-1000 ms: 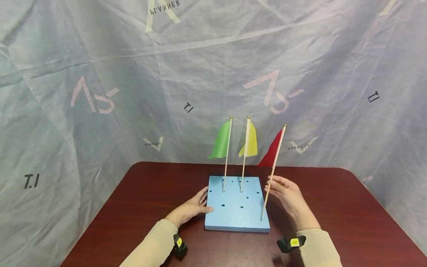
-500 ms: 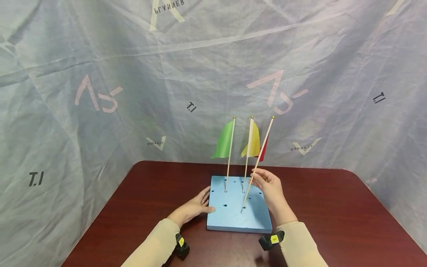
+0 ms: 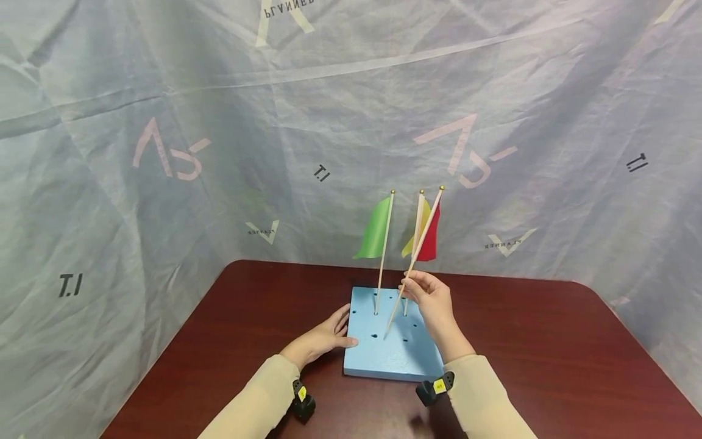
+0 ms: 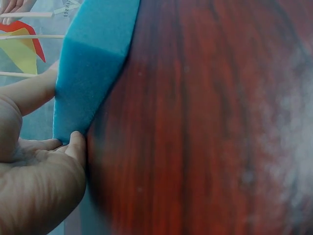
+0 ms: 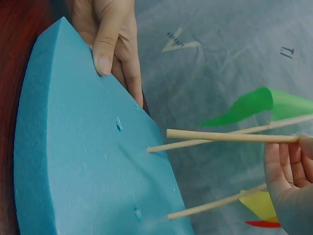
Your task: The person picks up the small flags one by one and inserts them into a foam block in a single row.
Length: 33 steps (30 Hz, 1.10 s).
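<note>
My right hand pinches the thin wooden stick of a red flag. The stick leans, its bare lower end above a blue foam board and apart from a hole in its face. At the board's left side my left hand holds the edge, thumb on top and fingers along the side. A green flag and a yellow flag stand in holes of the board. The red flag partly covers the yellow one in the head view.
The board lies on a dark red wooden table. Behind it hangs a grey printed cloth. More small holes dot the board. Each wrist carries a black camera.
My right hand has carried the red flag leftward from the board's right side, past the front middle hole, toward the front left hole. The left hand keeps its place on the board.
</note>
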Available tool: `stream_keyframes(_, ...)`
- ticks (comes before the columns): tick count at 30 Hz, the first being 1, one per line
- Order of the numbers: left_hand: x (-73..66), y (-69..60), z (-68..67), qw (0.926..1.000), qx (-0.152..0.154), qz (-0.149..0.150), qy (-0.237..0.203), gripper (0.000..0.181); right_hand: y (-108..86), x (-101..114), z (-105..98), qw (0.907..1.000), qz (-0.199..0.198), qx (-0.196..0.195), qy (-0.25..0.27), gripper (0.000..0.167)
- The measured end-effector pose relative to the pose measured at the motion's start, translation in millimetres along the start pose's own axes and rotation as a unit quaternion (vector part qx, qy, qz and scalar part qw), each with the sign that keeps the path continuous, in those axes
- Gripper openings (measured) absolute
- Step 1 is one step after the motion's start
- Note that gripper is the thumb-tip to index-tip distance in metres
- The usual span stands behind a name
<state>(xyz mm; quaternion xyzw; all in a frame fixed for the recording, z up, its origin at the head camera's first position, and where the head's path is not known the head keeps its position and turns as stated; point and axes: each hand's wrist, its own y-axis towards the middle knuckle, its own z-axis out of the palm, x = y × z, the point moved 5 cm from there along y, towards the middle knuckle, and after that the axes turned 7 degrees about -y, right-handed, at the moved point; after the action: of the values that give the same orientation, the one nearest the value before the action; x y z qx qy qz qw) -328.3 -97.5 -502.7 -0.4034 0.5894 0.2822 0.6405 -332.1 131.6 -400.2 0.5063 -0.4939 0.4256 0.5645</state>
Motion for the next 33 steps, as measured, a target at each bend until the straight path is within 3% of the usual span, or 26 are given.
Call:
stream_keyframes(13,0.8,0.7,-6.3,0.9998,-0.015,-0.004,-0.009,0.097,13.9,8,38,0.9964,-0.053,-0.040,-0.052,0.020)
stream_keyframes(22,-1.1,-1.6,-6.0,0.9996,-0.026,-0.008,-0.009,0.096,19.4,23,70,0.9911,-0.114,-0.017,-0.067,0.015)
stream_keyframes(33,-1.8,4.5,-0.6,0.9992,-0.028,-0.015,-0.023,0.096,18.7,8,87,0.9832,-0.111,-0.014,-0.144,0.012)
